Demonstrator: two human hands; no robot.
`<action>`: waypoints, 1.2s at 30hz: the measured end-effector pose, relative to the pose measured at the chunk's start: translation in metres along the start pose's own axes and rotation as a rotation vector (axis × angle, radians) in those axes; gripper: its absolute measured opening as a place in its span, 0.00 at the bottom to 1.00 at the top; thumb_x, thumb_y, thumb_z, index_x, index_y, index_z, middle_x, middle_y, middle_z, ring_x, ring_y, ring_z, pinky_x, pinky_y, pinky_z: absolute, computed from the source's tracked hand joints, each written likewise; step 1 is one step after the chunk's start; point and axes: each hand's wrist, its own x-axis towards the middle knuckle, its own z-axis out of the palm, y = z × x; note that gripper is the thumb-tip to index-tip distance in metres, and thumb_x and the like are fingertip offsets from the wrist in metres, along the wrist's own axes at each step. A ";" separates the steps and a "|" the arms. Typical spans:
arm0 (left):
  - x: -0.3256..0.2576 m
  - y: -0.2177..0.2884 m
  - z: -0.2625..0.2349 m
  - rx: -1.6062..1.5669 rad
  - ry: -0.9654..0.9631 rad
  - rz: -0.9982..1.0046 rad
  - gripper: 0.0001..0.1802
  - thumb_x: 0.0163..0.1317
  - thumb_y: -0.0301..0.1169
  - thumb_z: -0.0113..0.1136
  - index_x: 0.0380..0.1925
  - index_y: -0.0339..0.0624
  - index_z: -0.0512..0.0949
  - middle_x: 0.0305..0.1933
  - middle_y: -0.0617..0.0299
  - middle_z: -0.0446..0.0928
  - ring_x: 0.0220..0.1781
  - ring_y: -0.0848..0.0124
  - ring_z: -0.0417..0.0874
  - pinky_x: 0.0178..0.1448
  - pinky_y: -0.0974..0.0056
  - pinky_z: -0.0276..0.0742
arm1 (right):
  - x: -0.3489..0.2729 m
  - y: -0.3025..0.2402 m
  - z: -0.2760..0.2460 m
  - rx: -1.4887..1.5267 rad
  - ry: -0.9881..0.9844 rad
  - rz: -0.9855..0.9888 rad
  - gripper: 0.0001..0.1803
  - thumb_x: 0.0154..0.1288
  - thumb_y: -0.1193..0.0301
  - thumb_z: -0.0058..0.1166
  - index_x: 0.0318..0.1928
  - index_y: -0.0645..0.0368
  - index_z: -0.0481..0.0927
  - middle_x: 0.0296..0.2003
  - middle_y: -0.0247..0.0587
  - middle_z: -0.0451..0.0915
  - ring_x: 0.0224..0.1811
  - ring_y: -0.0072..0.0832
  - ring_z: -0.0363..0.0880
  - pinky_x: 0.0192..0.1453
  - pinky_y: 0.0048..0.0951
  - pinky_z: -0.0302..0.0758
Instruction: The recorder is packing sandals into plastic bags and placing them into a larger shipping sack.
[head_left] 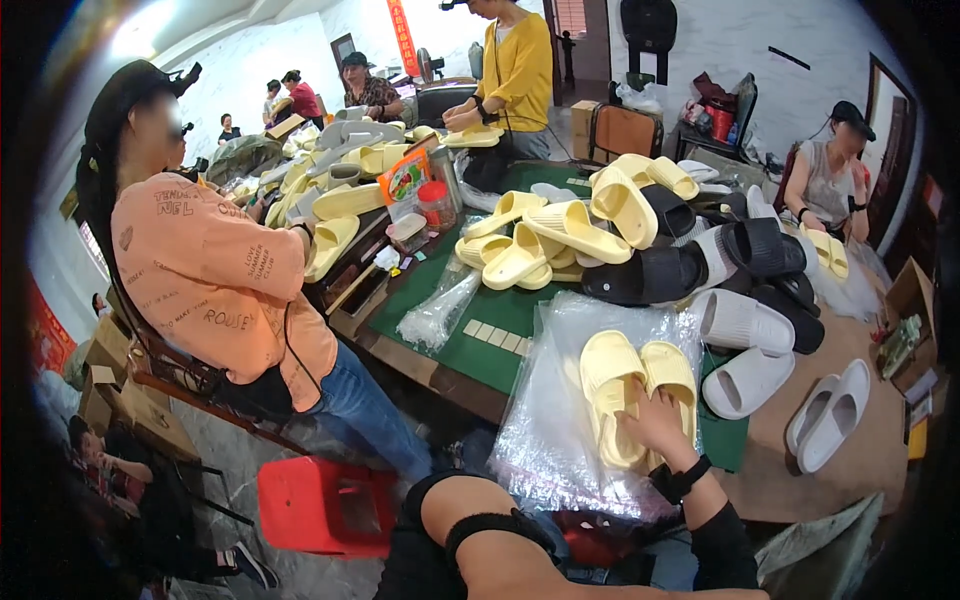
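Note:
A pair of pale yellow slide slippers (612, 385) lies side by side on a stack of clear plastic bags (545, 420) at the table's near edge. My right hand (655, 425), with a black band at its wrist, reaches in from the lower right. Its fingers are closed around the adjoining inner edges of the two slippers. My left hand (468, 505) is low in the view, beside the table's near edge and next to dark cloth. A black band circles that wrist too. Its fingers are hidden, so what it holds, if anything, does not show.
Yellow, black, grey and white slides (640, 270) are heaped beyond the bags. White slides (835, 415) lie to the right. Small pale tiles (497, 338) rest on the green mat (455, 370). A red stool (325, 505) stands lower left; several people sit or stand around.

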 end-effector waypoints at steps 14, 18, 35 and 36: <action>0.007 0.002 -0.049 0.058 -0.346 0.029 0.11 0.67 0.38 0.56 0.32 0.46 0.84 0.31 0.53 0.78 0.28 0.64 0.80 0.24 0.65 0.71 | 0.003 0.001 0.000 -0.009 -0.031 0.012 0.46 0.62 0.44 0.46 0.73 0.55 0.51 0.64 0.67 0.62 0.70 0.56 0.57 0.73 0.52 0.49; 0.016 0.007 -0.062 0.086 -0.486 0.037 0.12 0.67 0.39 0.55 0.33 0.47 0.84 0.31 0.53 0.78 0.27 0.63 0.80 0.25 0.65 0.72 | 0.005 0.004 0.004 0.042 -0.024 -0.015 0.45 0.62 0.46 0.49 0.72 0.55 0.52 0.64 0.72 0.59 0.68 0.64 0.56 0.70 0.54 0.54; -0.105 -0.007 -0.313 1.863 0.194 -0.386 0.26 0.67 0.35 0.53 0.62 0.36 0.64 0.58 0.39 0.69 0.62 0.47 0.69 0.66 0.53 0.63 | 0.007 -0.009 -0.030 0.121 -0.043 0.015 0.41 0.63 0.48 0.51 0.68 0.58 0.60 0.54 0.67 0.73 0.61 0.60 0.69 0.64 0.58 0.62; -0.110 -0.010 -0.318 1.892 0.168 -0.464 0.27 0.68 0.36 0.51 0.63 0.36 0.62 0.59 0.39 0.69 0.62 0.46 0.70 0.66 0.52 0.63 | 0.004 -0.010 -0.035 0.166 -0.057 0.010 0.41 0.63 0.48 0.52 0.68 0.59 0.60 0.53 0.66 0.75 0.60 0.58 0.70 0.63 0.56 0.64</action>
